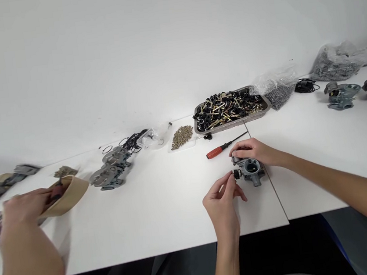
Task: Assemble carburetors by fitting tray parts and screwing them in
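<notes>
A grey metal carburetor (254, 178) stands on the white table in front of me. My right hand (254, 150) is closed around its upper back part and steadies it. With thumb and index finger, my left hand (222, 197) pinches a small black knob (236, 174) at the carburetor's left side; its other fingers curl below. The round bore of the carburetor faces me. Just behind, a screwdriver with a red handle (214, 152) lies on the table, its dark shaft pointing right.
Behind stands a metal tray (225, 127) of black and brass-coloured parts, beside brass fittings (182, 137). More carburetors rest left (108, 174) and right (342, 94). Bags of small parts (278, 93) line the wall. At left, a co-worker's hand (27, 206) is near a beige container (67, 199).
</notes>
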Demonstrator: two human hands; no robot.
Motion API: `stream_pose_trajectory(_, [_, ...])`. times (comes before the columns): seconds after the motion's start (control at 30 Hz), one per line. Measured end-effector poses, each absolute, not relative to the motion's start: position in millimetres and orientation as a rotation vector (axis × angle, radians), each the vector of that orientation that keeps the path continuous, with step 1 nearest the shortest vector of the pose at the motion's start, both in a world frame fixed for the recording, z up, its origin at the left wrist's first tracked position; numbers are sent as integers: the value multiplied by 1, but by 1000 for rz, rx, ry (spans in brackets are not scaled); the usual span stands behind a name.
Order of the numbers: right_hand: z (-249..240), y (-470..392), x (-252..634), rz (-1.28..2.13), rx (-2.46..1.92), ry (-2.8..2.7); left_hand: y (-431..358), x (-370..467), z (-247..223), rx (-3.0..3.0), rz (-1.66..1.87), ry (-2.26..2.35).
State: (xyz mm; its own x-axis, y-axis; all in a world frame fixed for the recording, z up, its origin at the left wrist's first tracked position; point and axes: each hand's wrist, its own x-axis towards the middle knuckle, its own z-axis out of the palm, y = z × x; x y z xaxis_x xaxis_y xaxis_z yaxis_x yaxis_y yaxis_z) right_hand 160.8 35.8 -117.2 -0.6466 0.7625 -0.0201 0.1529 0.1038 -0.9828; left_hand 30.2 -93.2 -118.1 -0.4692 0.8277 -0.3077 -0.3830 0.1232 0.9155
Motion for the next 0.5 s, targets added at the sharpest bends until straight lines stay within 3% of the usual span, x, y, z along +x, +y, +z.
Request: stream_pose_trajectory(0.5, [-115, 35, 161, 1619, -893, -1861, -91, 31, -121, 694, 1580, 1417])
